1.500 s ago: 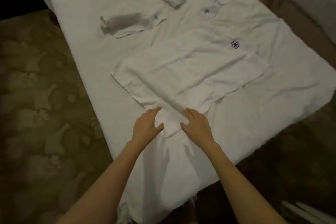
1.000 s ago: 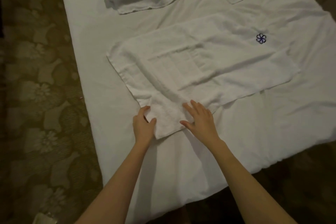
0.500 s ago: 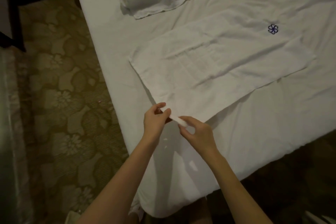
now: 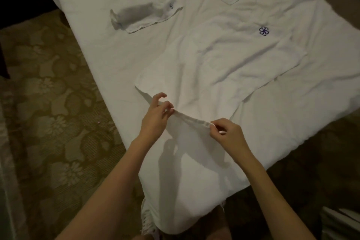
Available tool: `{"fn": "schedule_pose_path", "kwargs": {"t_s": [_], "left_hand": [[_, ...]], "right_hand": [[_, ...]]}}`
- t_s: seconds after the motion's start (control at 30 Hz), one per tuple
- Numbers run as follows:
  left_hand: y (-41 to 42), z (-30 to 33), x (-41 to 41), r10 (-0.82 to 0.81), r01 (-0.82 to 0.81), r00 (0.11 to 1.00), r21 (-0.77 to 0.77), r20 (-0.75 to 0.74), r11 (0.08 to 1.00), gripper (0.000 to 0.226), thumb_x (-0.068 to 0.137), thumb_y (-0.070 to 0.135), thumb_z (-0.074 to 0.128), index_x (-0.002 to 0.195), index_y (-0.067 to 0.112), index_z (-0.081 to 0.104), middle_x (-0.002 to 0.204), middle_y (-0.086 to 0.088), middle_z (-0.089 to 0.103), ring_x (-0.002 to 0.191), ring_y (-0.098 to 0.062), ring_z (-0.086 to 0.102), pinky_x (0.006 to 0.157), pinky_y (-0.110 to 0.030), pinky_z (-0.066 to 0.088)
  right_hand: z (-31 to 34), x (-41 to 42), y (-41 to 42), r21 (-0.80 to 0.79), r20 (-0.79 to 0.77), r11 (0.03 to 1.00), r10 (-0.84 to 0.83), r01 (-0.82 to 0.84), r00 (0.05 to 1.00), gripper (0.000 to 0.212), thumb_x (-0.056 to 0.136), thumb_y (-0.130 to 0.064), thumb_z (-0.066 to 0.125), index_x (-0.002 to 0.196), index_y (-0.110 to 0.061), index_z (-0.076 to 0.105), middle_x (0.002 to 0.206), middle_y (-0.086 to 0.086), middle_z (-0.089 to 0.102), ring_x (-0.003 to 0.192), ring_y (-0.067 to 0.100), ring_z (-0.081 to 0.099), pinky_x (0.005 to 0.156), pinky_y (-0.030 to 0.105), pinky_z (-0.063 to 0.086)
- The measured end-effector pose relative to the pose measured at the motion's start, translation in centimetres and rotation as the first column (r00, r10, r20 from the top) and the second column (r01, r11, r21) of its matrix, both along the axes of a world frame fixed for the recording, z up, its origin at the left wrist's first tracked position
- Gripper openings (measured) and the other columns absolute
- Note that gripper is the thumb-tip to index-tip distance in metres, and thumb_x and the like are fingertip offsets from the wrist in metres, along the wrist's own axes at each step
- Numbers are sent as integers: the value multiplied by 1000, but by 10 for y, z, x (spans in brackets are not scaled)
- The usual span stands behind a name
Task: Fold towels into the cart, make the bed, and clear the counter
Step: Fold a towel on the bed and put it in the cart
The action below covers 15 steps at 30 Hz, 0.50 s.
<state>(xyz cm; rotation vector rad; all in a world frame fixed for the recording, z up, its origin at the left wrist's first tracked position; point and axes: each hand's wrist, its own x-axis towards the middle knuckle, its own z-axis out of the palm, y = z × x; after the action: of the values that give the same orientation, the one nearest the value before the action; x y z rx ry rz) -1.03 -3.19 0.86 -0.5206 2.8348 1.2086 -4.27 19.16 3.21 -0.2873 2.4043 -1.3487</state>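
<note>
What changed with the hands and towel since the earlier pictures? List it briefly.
The left hand and right hand, earlier pressing flat on the large towel, now pinch its near edge and have lifted it, spreading apart along the hem. The small towel and the bed sheet stayed as they were.

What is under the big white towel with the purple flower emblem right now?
The white bed sheet lies under the big white towel. Its near edge is lifted, pinched by the left hand and right hand. Anything beneath its flat middle is covered.
</note>
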Motion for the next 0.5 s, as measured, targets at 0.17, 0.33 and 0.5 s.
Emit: {"fn": "schedule_pose_path", "kwargs": {"t_s": [0.17, 0.33, 0.5], "left_hand": [[-35, 22, 14, -196, 203, 976, -78, 91, 976, 17, 94, 28, 56, 98, 15, 66, 91, 7, 53, 82, -15, 53, 71, -36, 47], [-60, 58, 28, -364, 428, 840, -79, 403, 900, 22, 88, 37, 62, 100, 21, 71, 86, 11, 56, 86, -8, 51, 69, -21, 36], [-54, 78, 10, -379, 445, 860, -136, 343, 885, 23, 90, 37, 61, 100, 18, 69, 81, 8, 55, 80, -11, 50, 65, -21, 36]], "right_hand": [[19, 15, -16, 76, 23, 996, 53, -55, 998, 11, 87, -11, 61, 84, -17, 69, 79, -3, 67, 72, 10, 59, 68, 21, 46], [47, 41, -22, 125, 264, 975, 147, -185, 953, 13, 90, -16, 59, 88, -16, 71, 81, -6, 68, 69, 5, 59, 60, 17, 49], [53, 46, -13, 80, 171, 996, 14, -28, 985, 13, 91, -16, 58, 88, -17, 70, 81, -7, 67, 64, 3, 57, 60, 14, 46]]}}
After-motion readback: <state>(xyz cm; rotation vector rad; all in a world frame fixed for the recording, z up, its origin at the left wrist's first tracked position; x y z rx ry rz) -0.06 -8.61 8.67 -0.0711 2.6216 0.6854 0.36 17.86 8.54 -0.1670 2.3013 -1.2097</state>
